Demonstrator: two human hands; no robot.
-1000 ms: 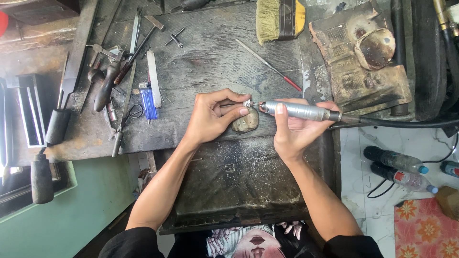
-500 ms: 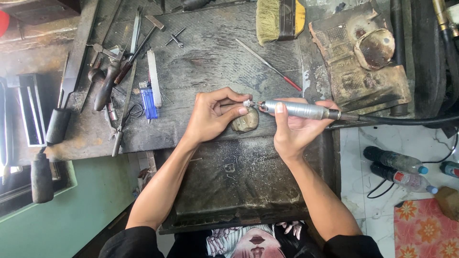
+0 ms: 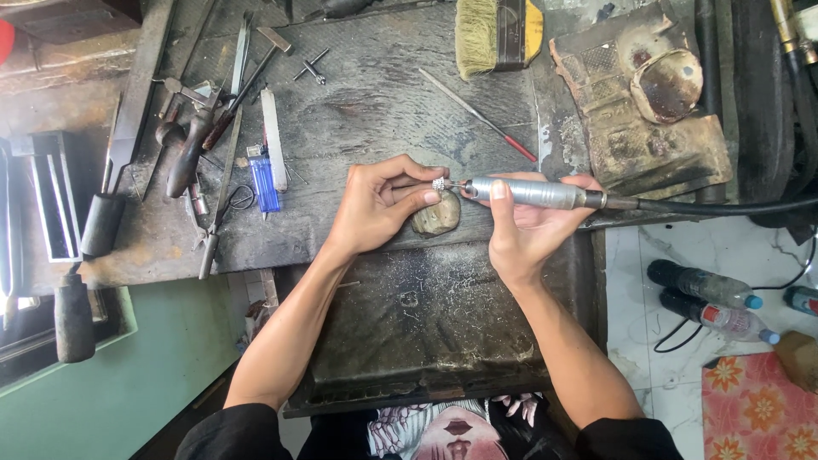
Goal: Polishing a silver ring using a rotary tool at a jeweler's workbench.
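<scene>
Pinching a small ring (image 3: 439, 183), left hand (image 3: 379, 204); right hand (image 3: 528, 226) gripping rotary handpiece (image 3: 532, 193)

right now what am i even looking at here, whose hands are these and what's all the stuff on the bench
This is one picture from a camera worn on a person's head, looking down at their own two bare hands over a dark, worn workbench. The right hand holds a slim metal rotary tool with a black cable running off to the right. The left hand pinches a small sparkly piece against the tool's tip, above a small rounded block. Around them lie a brush, a blue lighter, a thin file and hand tools at left. Bottles lie on the floor.
</scene>
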